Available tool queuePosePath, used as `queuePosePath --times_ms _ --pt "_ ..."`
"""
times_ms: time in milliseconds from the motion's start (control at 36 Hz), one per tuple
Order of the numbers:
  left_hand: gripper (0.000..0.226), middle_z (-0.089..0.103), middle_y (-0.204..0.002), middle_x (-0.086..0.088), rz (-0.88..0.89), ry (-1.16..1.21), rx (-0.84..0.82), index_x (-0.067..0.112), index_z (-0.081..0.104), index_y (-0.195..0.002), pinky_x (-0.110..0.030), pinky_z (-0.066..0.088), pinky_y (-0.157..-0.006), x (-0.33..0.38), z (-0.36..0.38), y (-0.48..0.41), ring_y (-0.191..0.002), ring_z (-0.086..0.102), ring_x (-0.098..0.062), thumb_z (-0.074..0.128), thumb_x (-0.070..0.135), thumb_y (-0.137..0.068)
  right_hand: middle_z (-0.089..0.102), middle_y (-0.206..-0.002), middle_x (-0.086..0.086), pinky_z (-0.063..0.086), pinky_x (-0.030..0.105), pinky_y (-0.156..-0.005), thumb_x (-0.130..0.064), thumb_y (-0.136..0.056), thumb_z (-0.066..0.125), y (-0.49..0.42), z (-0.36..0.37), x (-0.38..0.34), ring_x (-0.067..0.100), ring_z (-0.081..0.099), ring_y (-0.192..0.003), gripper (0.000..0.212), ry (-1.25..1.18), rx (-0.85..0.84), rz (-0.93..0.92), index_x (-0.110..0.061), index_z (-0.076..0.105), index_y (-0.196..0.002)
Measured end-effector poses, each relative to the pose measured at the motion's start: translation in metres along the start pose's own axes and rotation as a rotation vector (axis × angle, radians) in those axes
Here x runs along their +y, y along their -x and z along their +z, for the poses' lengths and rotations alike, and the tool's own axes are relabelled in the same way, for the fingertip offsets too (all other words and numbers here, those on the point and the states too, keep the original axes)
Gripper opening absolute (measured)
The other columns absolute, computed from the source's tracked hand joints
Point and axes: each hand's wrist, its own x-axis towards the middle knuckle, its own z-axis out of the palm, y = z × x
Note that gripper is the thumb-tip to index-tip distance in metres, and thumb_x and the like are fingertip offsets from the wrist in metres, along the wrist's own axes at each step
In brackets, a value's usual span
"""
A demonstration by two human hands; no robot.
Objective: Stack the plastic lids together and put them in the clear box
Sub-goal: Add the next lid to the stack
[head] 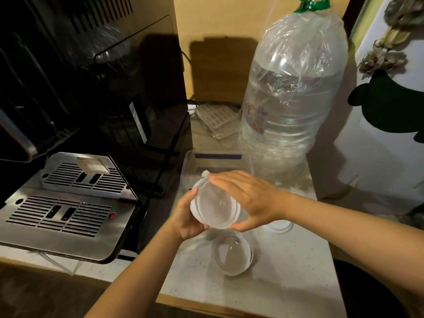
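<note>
A small stack of clear domed plastic lids (214, 206) is held above the counter between both hands. My left hand (187, 216) cups the stack from below and the left. My right hand (247, 197) lies over its top right side, fingers spread along the rim. Another domed lid (232, 254) rests on the counter just below the hands. A further lid (281, 226) lies partly hidden behind my right wrist. The clear box (218, 160) stands open just behind the hands.
A black coffee machine with a steel drip tray (66, 210) fills the left side. A large water bottle wrapped in plastic (291, 95) stands at the back right beside the box. The white counter (286, 278) ends close in front.
</note>
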Motion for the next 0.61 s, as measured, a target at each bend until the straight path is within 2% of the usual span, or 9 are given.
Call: queuePosePath --times_ms 56,139,278,500,611 --pt "0.078 0.058 -0.092 -0.015 0.000 -0.008 -0.001 0.014 0.061 -0.100 -0.029 0.055 -0.046 0.002 0.004 -0.002 -0.068 0.066 -0.024 0.089 0.043 -0.034 0.049 -0.136 0.017 0.039 0.034 -0.104 -0.047 -0.066 0.073 -0.002 0.000 0.002 0.027 0.048 -0.125 0.091 0.020 0.006 -0.031 -0.001 0.033 -0.133" --pt "0.080 0.052 -0.100 -0.013 -0.007 -0.048 -0.039 0.017 0.054 -0.106 -0.034 0.058 -0.055 0.005 0.005 -0.004 -0.079 0.065 -0.024 0.086 0.047 -0.040 0.051 -0.135 0.017 0.041 0.036 -0.104 -0.046 -0.068 0.072 -0.004 -0.003 0.005 0.028 0.049 -0.124 0.088 0.038 0.015 -0.060 0.000 0.034 -0.132" --pt "0.061 0.067 -0.104 -0.007 -0.030 -0.083 -0.169 0.026 0.063 -0.108 -0.039 0.058 -0.072 0.009 0.007 -0.006 -0.096 0.064 -0.029 0.079 0.050 -0.055 0.047 -0.139 0.017 0.035 0.035 -0.110 -0.050 -0.071 0.067 -0.007 -0.004 0.011 0.025 0.044 -0.130 0.086 0.070 0.006 -0.091 0.001 0.036 -0.133" --pt "0.063 0.067 -0.103 -0.006 -0.047 -0.097 -0.168 0.024 0.063 -0.107 -0.038 0.060 -0.068 0.010 0.008 -0.011 -0.095 0.064 -0.027 0.080 0.051 -0.053 0.043 -0.141 0.020 0.026 0.038 -0.113 -0.045 -0.073 0.070 -0.010 -0.007 0.020 0.027 0.036 -0.134 0.086 0.134 0.004 -0.174 -0.002 0.028 -0.134" --pt "0.060 0.070 -0.102 -0.002 -0.026 -0.144 -0.185 0.026 0.064 -0.106 -0.034 0.060 -0.069 0.011 0.009 -0.014 -0.094 0.065 -0.024 0.078 0.053 -0.054 0.042 -0.142 0.020 0.019 0.038 -0.114 -0.044 -0.074 0.069 -0.010 -0.007 0.022 0.026 0.032 -0.135 0.085 0.140 -0.004 -0.172 -0.002 0.028 -0.135"
